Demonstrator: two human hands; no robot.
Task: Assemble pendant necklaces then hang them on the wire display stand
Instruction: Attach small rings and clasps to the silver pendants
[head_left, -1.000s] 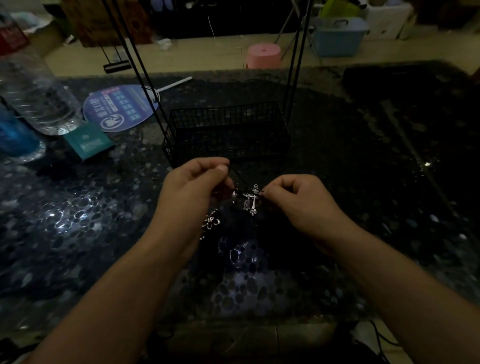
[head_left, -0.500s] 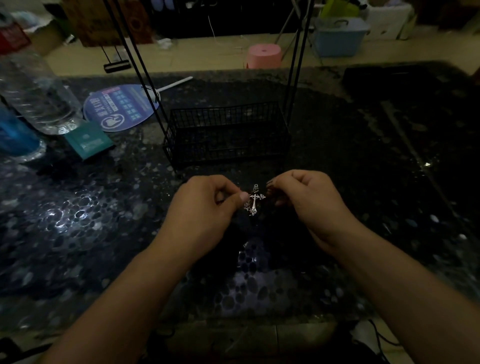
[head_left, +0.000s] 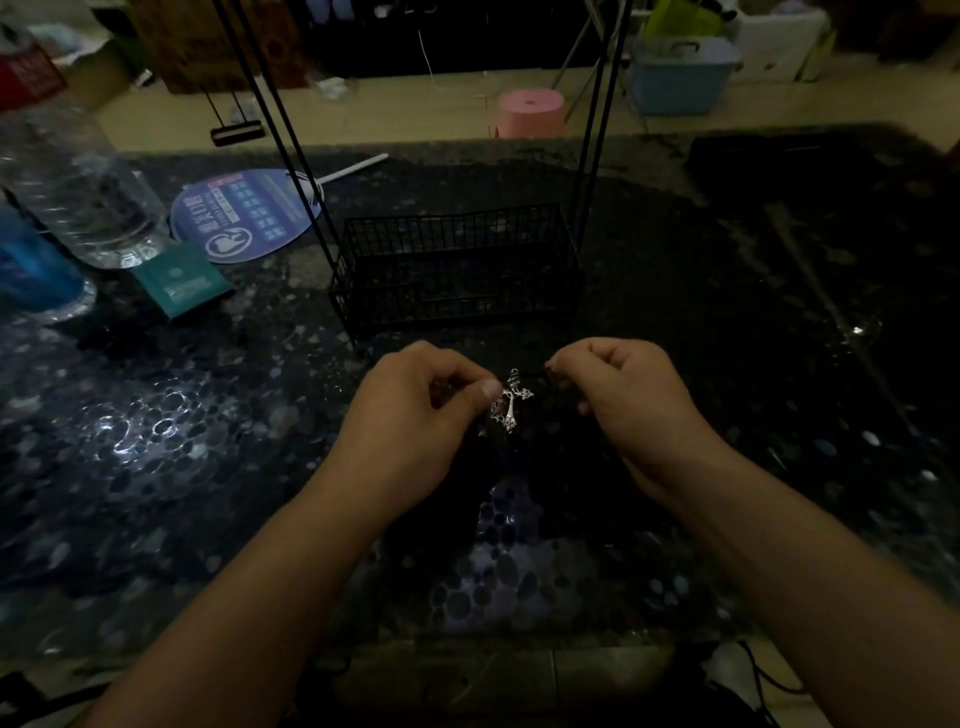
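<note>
A small silver cross pendant (head_left: 511, 402) hangs between my two hands, just above the dark speckled table. My left hand (head_left: 415, 415) pinches the pendant's left side with thumb and curled fingers. My right hand (head_left: 631, 402) has its fingers curled and pinches a dark cord end (head_left: 546, 371) close to the pendant's top loop. The cord is barely visible against the dark surface. The black wire display stand (head_left: 457, 270), with a basket base and tall thin uprights, stands right behind my hands.
At the left stand a clear plastic bottle (head_left: 78, 192) and a blue container (head_left: 31, 270), with a teal packet (head_left: 179, 280) and a round blue fan (head_left: 247, 215) beside them. Beyond the table's far edge are a pink stool (head_left: 530, 111) and a blue bin (head_left: 680, 75).
My left hand moved right and now holds the cross pendant, covering a second charm seen below it earlier. My right hand shifted slightly right, off the pendant, to the cord.
</note>
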